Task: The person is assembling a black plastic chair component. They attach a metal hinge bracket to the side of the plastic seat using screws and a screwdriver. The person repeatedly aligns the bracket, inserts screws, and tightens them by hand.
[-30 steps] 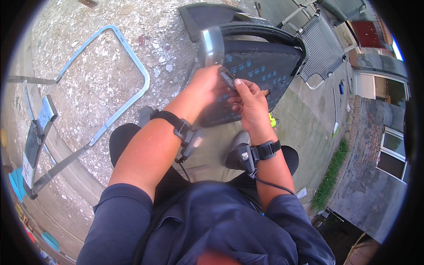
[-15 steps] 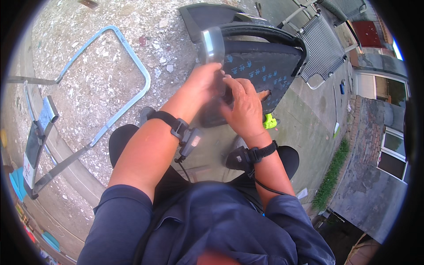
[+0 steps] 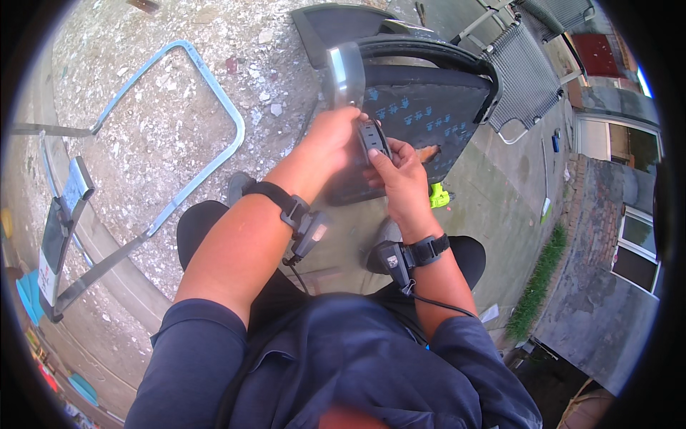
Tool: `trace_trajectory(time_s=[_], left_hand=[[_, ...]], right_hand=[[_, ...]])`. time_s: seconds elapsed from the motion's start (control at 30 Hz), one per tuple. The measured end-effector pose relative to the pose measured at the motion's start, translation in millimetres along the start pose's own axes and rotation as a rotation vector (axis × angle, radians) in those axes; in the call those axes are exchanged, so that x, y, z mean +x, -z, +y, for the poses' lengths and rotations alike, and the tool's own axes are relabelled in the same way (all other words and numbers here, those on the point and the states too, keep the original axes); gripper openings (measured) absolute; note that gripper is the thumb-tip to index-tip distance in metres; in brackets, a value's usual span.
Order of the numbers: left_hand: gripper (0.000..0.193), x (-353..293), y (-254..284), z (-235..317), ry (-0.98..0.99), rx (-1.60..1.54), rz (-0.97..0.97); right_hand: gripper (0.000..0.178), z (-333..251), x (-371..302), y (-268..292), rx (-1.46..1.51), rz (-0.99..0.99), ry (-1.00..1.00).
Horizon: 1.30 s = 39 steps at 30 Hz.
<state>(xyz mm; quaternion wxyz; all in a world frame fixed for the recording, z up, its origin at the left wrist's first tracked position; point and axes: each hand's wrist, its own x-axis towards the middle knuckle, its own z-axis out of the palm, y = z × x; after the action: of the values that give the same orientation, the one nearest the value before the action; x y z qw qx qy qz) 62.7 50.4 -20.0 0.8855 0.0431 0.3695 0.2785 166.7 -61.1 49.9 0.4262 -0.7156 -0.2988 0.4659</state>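
My left hand [image 3: 332, 137] is closed around the near end of a shiny grey curved piece [image 3: 346, 71], which sticks up away from me. My right hand [image 3: 404, 182] pinches a dark slotted strip [image 3: 374, 138], thumb on top and fingers beneath. This strip lies between both hands; whether it joins the shiny piece I cannot tell. Just beyond my hands leans a dark seat-like panel [image 3: 421, 107] with blue printed marks and a tan torn spot. A curved black frame [image 3: 436, 51] runs along its far edge.
A bent metal tube frame [image 3: 225, 107] lies on the speckled ground at left. A grey-black panel [image 3: 336, 28] stands at the far side. Mesh folding chairs [image 3: 525, 75] are at far right. Something bright yellow-green [image 3: 439, 195] lies beside my right wrist.
My right hand has turned and drawn slightly back toward me, thumb now on top. The dark slotted strip, blurred and covered before, shows plainly. My left hand has barely moved.
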Motion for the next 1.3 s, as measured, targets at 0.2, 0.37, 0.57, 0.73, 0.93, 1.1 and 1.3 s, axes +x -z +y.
trace_trajectory(time_s=[0.2,0.37,0.57,0.73,0.93,1.1,1.3], left_hand=[[0.022,-13,-8,2,-0.039,0.042,0.0],[0.022,-8,-6,4,-0.019,0.088,0.014],[0.021,2,5,7,0.021,0.085,0.013],[0.017,-6,-6,6,-0.001,0.091,0.077],[0.015,-5,-8,4,-0.026,0.149,0.107],[0.017,5,-9,-4,-0.063,0.074,0.126],[0.016,-2,-12,1,-0.035,0.071,0.116]], right_hand=[[0.039,-35,-1,2,-0.832,0.12,0.541],[0.039,-45,7,6,-0.971,0.076,0.824],[0.041,-53,7,4,-0.994,-0.039,0.914],[0.045,-47,-3,4,-0.749,-0.076,0.7],[0.049,-13,1,10,0.361,-0.05,-0.325],[0.049,-17,5,0,0.699,-0.163,-0.337],[0.038,-24,3,-2,0.417,-0.104,-0.183]])
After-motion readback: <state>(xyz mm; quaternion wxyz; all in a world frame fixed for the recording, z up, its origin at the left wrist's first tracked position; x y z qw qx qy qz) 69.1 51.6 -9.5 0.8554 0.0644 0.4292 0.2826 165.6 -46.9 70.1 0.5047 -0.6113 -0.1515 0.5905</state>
